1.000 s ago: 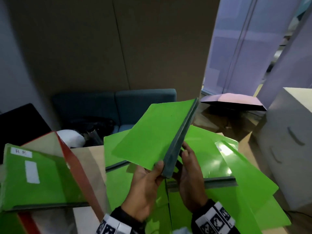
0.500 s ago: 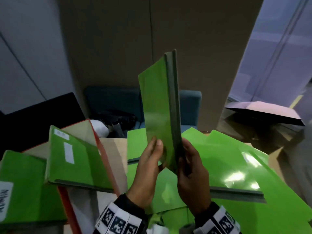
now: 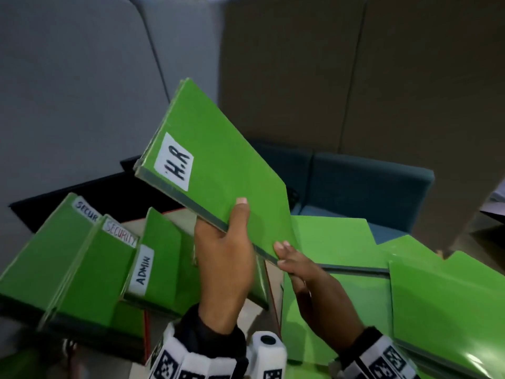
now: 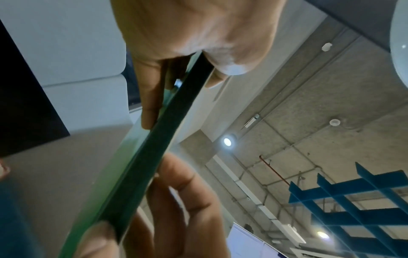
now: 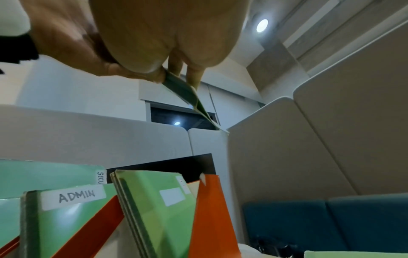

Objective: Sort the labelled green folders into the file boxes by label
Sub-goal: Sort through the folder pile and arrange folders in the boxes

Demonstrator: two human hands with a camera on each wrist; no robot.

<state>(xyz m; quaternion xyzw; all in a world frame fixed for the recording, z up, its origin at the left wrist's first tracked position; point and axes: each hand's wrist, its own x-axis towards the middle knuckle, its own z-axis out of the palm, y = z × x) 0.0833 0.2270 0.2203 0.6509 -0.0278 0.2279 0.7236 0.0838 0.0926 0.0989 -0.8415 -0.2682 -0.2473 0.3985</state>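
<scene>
A green folder (image 3: 224,170) with a white label reading "H.R" is held up and tilted to the left, its label side facing me. My left hand (image 3: 232,228) grips its dark spine edge, thumb on the front. My right hand (image 3: 287,255) pinches the lower end of the same spine (image 4: 154,157). Below left, folders marked SECURITY (image 3: 120,236) and ADMIN (image 3: 143,269) stand in orange-red file boxes (image 5: 209,209). Another folder (image 5: 159,206) stands in the box to the right of ADMIN, its label unreadable.
Several loose green folders (image 3: 341,242) lie spread over the table at the right. A blue sofa (image 3: 369,181) sits behind them, with beige partition panels (image 3: 410,77) and a grey panel (image 3: 82,105) beyond. A black flat object (image 3: 68,198) lies behind the file boxes.
The folder has turned from upright and edge-on to tilted left, so its H.R label now shows. My view has swung left over the file boxes. Both hands still hold it.
</scene>
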